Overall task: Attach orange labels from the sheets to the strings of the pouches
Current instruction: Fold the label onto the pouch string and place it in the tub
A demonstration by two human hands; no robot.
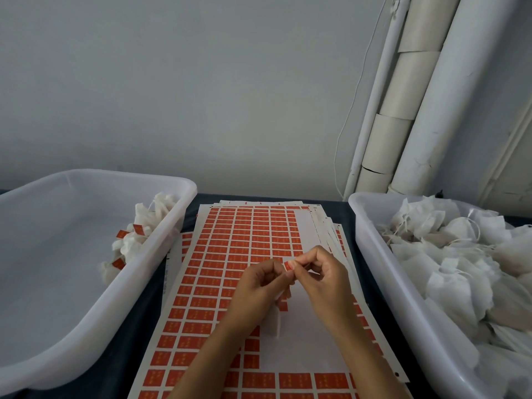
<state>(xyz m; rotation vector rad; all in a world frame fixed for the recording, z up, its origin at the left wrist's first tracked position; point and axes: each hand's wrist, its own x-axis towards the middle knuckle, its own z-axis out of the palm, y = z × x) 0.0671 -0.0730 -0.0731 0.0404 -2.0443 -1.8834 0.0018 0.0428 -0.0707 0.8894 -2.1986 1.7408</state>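
At frame centre, the left hand [260,283] and right hand [322,279] together pinch an orange label [288,265], apparently folding it onto a pouch [275,322] string.

The label [288,265] is mostly hidden in the grip of both hands; its print is too small to read. Both bins [371,226] and the sheets [218,272] run off the frame's edges.

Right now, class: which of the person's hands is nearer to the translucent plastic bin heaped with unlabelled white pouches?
Right. The right hand sits over the label sheet on the side toward that heaped bin; the left hand lies farther, beyond the right.
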